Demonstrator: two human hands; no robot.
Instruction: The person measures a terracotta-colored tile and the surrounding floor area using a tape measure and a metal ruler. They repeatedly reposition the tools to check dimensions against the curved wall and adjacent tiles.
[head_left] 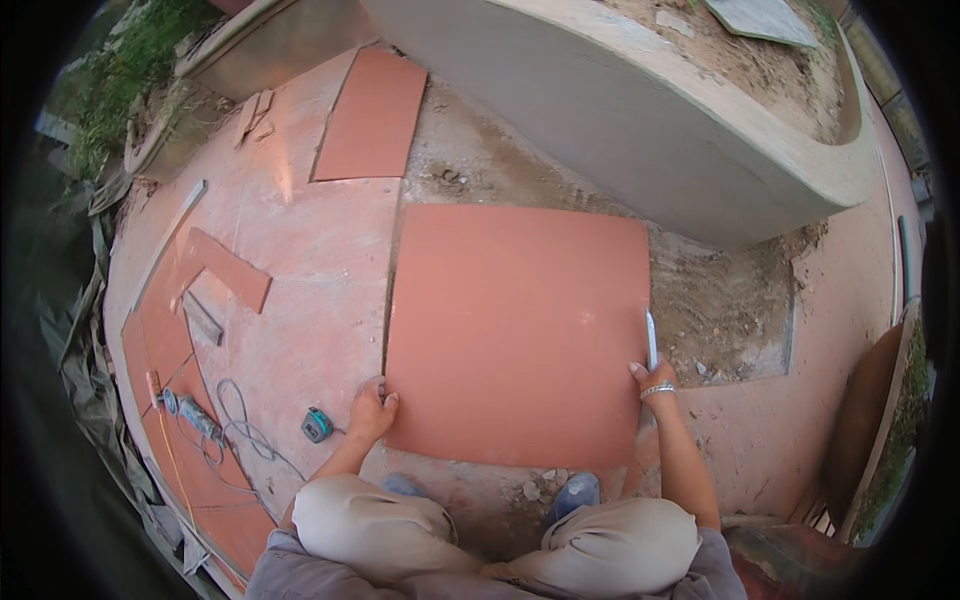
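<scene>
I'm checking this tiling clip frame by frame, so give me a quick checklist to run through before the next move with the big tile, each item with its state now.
1. Left hand grips the big tile at its near left edge: ok.
2. Right hand at the right edge holds a white marker against the tile: ok.
3. Tile lies flat on the bed: cannot tell; its underside is hidden.
4. Bare mortar bed to the right is free of rubble: not ok, loose bits lie there.
5. Tape measure is clear of the tile: ok.
6. Grinder and cable lie away from both hands: ok.
</scene>
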